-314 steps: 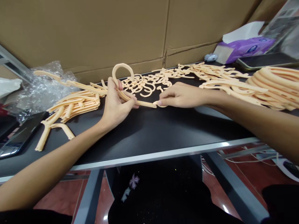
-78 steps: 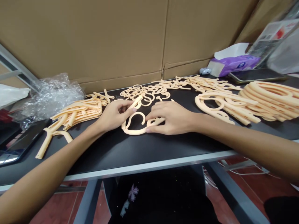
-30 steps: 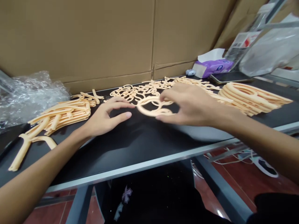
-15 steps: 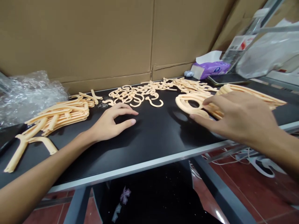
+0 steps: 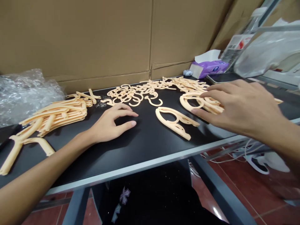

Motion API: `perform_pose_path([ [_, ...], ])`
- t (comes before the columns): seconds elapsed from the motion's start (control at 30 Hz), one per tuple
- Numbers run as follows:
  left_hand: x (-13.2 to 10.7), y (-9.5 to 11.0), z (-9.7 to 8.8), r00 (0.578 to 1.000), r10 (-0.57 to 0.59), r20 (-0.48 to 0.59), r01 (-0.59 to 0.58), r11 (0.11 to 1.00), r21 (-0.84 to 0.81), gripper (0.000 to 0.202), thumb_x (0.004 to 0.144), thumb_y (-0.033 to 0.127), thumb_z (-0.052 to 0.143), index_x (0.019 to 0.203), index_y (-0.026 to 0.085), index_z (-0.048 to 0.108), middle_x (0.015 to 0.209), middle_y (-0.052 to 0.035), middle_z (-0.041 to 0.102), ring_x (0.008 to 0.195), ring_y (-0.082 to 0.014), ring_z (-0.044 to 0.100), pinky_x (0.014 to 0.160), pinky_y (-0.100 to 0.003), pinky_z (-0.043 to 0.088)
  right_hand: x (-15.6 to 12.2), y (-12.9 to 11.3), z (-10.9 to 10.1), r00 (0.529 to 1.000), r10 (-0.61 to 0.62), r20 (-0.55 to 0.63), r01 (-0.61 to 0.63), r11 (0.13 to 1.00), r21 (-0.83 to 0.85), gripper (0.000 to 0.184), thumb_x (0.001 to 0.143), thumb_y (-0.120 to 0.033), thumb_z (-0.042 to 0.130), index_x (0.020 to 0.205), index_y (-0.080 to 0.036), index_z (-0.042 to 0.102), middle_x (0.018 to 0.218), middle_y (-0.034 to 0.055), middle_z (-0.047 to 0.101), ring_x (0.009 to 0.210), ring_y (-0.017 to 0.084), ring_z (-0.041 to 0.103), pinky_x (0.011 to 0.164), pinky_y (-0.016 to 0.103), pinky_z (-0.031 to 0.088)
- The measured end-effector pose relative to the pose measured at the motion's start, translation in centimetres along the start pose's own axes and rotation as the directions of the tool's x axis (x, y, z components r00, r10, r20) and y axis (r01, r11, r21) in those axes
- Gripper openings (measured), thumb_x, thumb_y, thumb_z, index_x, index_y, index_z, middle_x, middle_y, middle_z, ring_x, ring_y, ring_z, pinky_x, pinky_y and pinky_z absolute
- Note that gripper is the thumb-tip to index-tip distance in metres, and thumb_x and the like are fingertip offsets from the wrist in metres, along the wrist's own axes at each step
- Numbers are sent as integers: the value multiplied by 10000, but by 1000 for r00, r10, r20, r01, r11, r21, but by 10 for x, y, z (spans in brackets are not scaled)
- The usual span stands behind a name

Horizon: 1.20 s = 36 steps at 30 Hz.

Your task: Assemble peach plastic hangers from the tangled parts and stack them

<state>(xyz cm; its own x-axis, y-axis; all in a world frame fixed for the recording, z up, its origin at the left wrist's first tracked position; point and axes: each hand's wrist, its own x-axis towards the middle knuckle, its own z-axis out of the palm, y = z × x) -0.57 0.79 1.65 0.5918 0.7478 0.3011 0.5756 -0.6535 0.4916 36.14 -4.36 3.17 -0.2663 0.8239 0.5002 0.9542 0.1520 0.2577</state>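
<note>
My left hand (image 5: 112, 122) rests open on the black table (image 5: 131, 147), fingers spread, holding nothing. My right hand (image 5: 241, 106) hovers open over a stack of peach plastic curved hanger pieces (image 5: 203, 103) at the right, its fingertips touching the stack. One folded peach hanger piece (image 5: 174, 121) lies alone on the table between my hands, just left of my right thumb. A heap of small peach hooks (image 5: 133, 95) lies beyond my left hand. A pile of straight peach hanger arms (image 5: 58, 114) is at the left.
Cardboard sheets (image 5: 93, 40) stand as a wall behind the table. A crumpled clear plastic bag (image 5: 25, 93) lies at far left. A purple tissue pack (image 5: 208, 66) and a phone (image 5: 222, 78) sit at the back right. The table's metal front edge (image 5: 150, 162) runs below my arms.
My right hand carried the joined curved piece rightward to the stack, then one folded piece came to lie on the table in front of it. My left hand let go and stayed flat.
</note>
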Motion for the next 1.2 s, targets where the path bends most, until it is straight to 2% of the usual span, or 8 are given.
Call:
perform_pose_path([
  [0.1,0,-1,0,1000,-1,8,1,1000,-4,370,948,501,679,1149,219,810,1239,-96,673,1168,-258,660,1141,-466,475,-4,20,9,988,80,129,-71,995,-71,818,884,-772,441,1396,-188,699,1388,194,699,1259,501,618,986,631,506],
  [0.17,0,-1,0,1000,2,11,-2,1000,-1,369,948,503,678,1147,222,809,1237,-95,675,1166,-261,663,1143,-475,478,-7,25,14,971,124,202,-117,992,-47,894,852,-804,460,1491,-201,623,1408,194,688,1317,494,591,1060,624,479],
  [0.23,-1,-1,0,1000,5,8,-5,1000,5,365,948,502,677,1144,224,809,1233,-92,677,1160,-264,668,1142,-481,482,-7,24,16,954,158,253,-159,987,-17,936,842,-826,469,1531,-200,578,1388,195,700,1328,483,590,1097,596,462],
  [0.37,0,-1,0,1000,1,5,-1,1000,5,367,943,505,682,1147,226,808,1234,-93,676,1162,-267,669,1137,-479,486,-3,19,13,937,156,311,-164,986,-1,993,820,-878,461,1519,-182,571,1236,205,750,1214,480,641,1007,560,496],
  [0.57,-1,-2,1,1000,12,2,-12,1000,8,361,946,496,682,1144,222,810,1226,-94,677,1154,-262,668,1129,-477,486,2,17,10,924,201,326,-207,978,-15,869,862,-774,481,1486,-180,599,1244,229,734,1207,466,644,968,532,477],
  [0.73,-1,-2,0,1000,15,7,-15,1000,19,350,950,490,678,1136,228,816,1236,-94,676,1160,-254,666,1131,-464,486,2,19,13,927,173,332,-203,978,56,815,853,-799,460,1341,-192,698,1204,210,753,1175,441,657,940,509,475],
  [0.93,0,-1,0,1000,18,21,-19,999,32,338,948,472,682,1126,225,827,1256,-102,669,1184,-262,661,1143,-469,477,3,20,15,932,141,334,-166,985,47,744,846,-778,495,1244,-196,733,1160,194,765,1145,429,668,938,508,473],
  [1.2,-1,-2,2,1000,10,15,-11,999,42,347,942,471,674,1124,214,822,1254,-109,669,1180,-267,665,1146,-483,482,5,20,20,964,129,231,-146,988,55,697,813,-700,521,1218,-179,745,1154,202,733,1143,432,652,935,521,470],
])
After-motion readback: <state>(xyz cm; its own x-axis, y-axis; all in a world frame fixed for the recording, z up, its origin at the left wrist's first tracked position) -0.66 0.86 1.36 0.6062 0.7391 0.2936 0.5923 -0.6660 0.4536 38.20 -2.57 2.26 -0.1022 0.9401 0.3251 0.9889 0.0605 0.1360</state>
